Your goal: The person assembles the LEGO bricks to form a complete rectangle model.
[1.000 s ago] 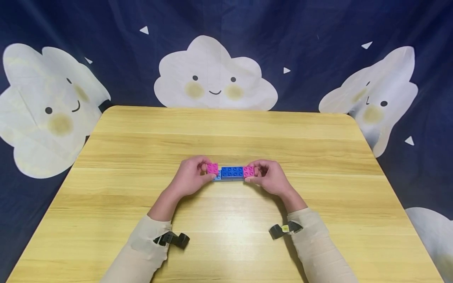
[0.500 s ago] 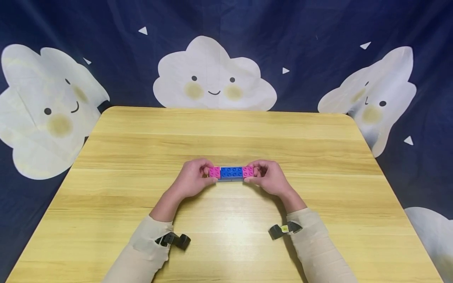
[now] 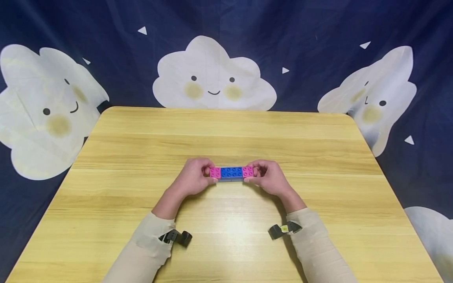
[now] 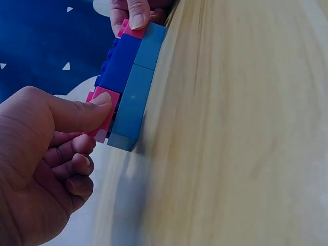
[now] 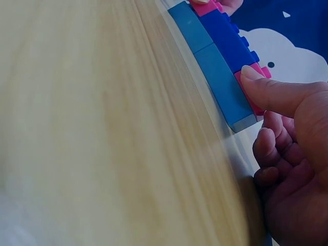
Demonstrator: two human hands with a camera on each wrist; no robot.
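A bar of toy building bricks lies across the table. Its lower layer is two light blue bricks (image 4: 134, 95) end to end. On top sit a dark blue brick (image 3: 231, 172) in the middle, a left pink brick (image 3: 214, 171) and a right pink brick (image 3: 248, 171). My left hand (image 3: 194, 177) pinches the left pink brick between thumb and fingers. In the left wrist view a narrow gap with studs shows under that brick. My right hand (image 3: 270, 177) pinches the right pink brick, its thumb (image 5: 274, 92) on the near side. Fingertips behind the bar are partly hidden.
The bar rests on a light wooden table (image 3: 226, 133). Behind the table hangs a dark blue curtain (image 3: 301, 31) printed with white clouds. A black wrist camera (image 3: 182, 237) is strapped to the left sleeve, another black camera (image 3: 276, 231) to the right.
My left hand has brought its pink brick down and slightly right onto the light blue brick's left end, beside the dark blue brick. My right hand has stayed nearly still.
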